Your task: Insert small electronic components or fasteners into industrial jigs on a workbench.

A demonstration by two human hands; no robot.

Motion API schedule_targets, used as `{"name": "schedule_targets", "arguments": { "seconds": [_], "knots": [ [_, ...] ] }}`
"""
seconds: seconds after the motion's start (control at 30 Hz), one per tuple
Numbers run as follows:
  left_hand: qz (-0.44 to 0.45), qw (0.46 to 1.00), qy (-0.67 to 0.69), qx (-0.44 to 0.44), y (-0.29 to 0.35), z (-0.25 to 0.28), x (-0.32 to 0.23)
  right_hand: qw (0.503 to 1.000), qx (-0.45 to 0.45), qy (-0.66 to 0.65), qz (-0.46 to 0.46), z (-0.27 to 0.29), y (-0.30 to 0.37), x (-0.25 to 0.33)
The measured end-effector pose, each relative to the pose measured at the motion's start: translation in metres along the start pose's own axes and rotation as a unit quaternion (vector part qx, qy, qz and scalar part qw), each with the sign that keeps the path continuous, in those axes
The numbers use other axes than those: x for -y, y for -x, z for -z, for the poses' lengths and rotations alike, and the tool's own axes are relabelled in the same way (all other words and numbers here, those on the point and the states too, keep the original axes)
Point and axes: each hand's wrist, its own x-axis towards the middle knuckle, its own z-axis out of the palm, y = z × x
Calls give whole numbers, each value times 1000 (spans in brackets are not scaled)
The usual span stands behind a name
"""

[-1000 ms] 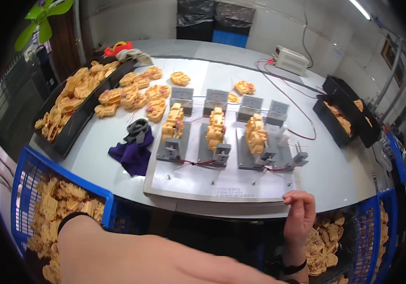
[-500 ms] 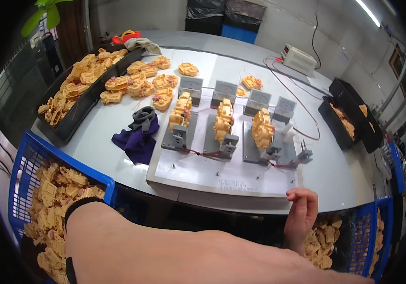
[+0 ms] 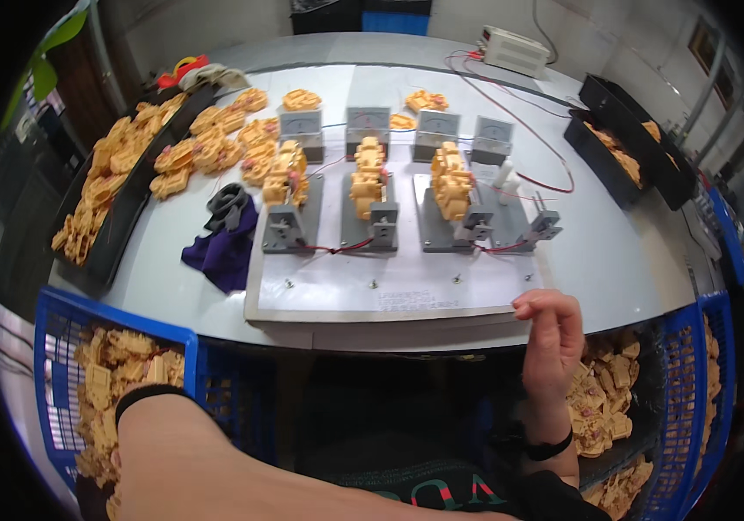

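Observation:
My right hand (image 3: 551,352) is raised beside the front right corner of a white board (image 3: 320,300). Its fingers are loosely curled in toward the thumb, and nothing shows in them; a black band circles the wrist. My left forearm (image 3: 207,464) crosses the lower left and runs out at the bottom edge, so the left hand is out of sight. On the board, grey fixtures hold upright yellow plastic housings (image 3: 368,178), (image 3: 451,181), (image 3: 286,174). A fixture (image 3: 541,227) at the right holds no housing. Grey panel meters (image 3: 368,130) stand behind.
Loose housings (image 3: 216,149) lie at the back left beside a full black tray (image 3: 120,227). A purple cloth (image 3: 224,252) lies left of the board. Blue baskets (image 3: 120,313) of housings flank me. A power supply (image 3: 515,50) with red leads sits behind; black trays (image 3: 602,165) stand right.
My view has tilted down, so the table sits higher in it. The left forearm has dropped toward the lower edge. The right hand stays curled near the board's corner; its wristband now shows.

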Motion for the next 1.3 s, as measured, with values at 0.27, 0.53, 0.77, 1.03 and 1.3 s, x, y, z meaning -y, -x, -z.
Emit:
{"name": "schedule_targets", "arguments": {
  "seconds": [0.27, 0.53, 0.77, 1.03, 1.3],
  "knots": [
    [24, 999, -42, 18, 1, 20, -6, 1000, 4, -2, 7, 1, 1, -2],
    [36, 992, -102, 70, -9, 21, -18, 1000, 20, -11, -3, -3, -3, 1],
    [45, 983, -165, 72, -30, 28, -26, 1000, 1, 13, 17, 1, 3, 5],
    [86, 975, -195, 64, -85, 51, -22, 1000, 15, -5, 19, -3, -1, -7],
    [77, 964, -239, 84, -20, 44, -39, 1000, -10, 14, 14, 7, -2, 5]
  ]
}}
